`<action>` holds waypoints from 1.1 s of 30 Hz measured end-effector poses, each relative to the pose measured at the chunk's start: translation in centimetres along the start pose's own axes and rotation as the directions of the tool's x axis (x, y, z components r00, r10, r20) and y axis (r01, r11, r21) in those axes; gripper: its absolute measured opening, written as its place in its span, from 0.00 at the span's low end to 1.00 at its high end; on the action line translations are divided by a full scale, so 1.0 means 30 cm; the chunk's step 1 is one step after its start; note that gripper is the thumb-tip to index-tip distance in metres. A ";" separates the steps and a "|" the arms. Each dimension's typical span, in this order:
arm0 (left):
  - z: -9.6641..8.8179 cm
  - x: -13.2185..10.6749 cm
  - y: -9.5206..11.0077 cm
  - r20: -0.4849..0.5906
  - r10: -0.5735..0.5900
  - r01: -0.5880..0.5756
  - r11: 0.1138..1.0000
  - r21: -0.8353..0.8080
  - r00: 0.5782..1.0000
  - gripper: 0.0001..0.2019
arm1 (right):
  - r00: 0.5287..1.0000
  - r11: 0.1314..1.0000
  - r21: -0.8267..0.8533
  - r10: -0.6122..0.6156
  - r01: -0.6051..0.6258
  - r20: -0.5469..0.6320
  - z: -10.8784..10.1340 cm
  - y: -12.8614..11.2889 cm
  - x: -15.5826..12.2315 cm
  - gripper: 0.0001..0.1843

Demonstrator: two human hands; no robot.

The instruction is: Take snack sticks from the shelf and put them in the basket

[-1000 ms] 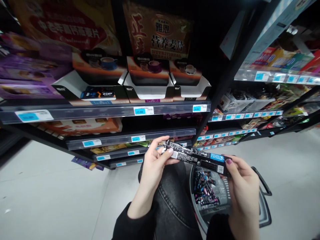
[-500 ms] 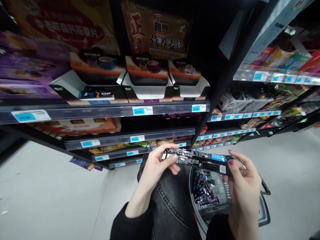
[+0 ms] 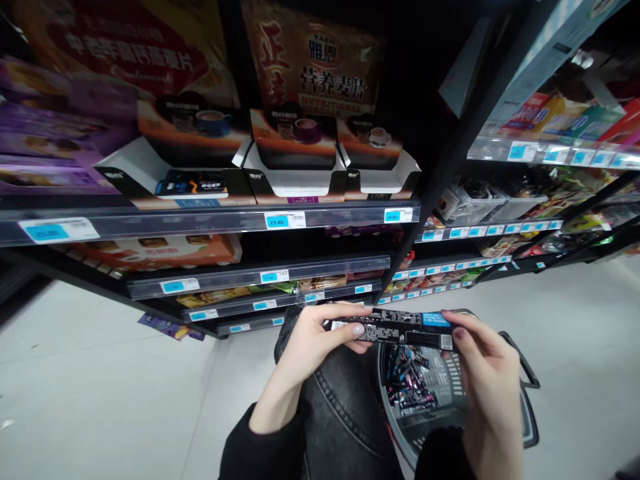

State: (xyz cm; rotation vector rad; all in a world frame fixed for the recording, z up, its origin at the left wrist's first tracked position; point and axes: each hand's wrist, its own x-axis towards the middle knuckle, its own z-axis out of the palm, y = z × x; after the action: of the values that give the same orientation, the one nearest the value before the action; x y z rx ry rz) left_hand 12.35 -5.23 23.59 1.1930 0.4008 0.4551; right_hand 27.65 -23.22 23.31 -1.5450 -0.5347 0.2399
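Stretched level between my two hands is a black stick sachet [image 3: 395, 328] with a blue patch and small printed text. My left hand [image 3: 320, 330] pinches its left end, thumb in front and fingers behind. The right end is gripped by my right hand [image 3: 483, 353] between thumb and fingers. Below it, a grey basket [image 3: 420, 421] stands on the floor, holding several similar sachets [image 3: 407, 380] in black, blue and purple. Part of the basket is hidden behind my right hand and the sachet.
In front, a shelf carries three open display boxes [image 3: 295, 180]; dark sachets [image 3: 193, 183] lie in the left one. Cereal bags [image 3: 320, 60] stand behind, purple packs [image 3: 45, 140] at left. My knee [image 3: 340, 413] is beside the basket. A purple packet [image 3: 170, 328] lies on the floor.
My right hand's fingers have closed flatter over the sachet's right end, and the sachet looks straighter. My left hand has shifted slightly inward. The shelf and basket stay as they were.
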 end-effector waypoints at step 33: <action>0.011 -0.005 0.021 0.093 -0.194 0.188 0.980 0.067 0.977 0.15 | 0.914 0.977 -0.158 0.193 -0.144 0.357 -0.079 -0.006 -0.007 0.11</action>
State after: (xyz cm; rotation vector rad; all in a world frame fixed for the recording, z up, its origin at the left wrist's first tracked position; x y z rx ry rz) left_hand 12.33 -5.38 24.32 1.2145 0.4408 0.2180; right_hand 28.54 -25.39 23.59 -1.6831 -0.7241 0.6523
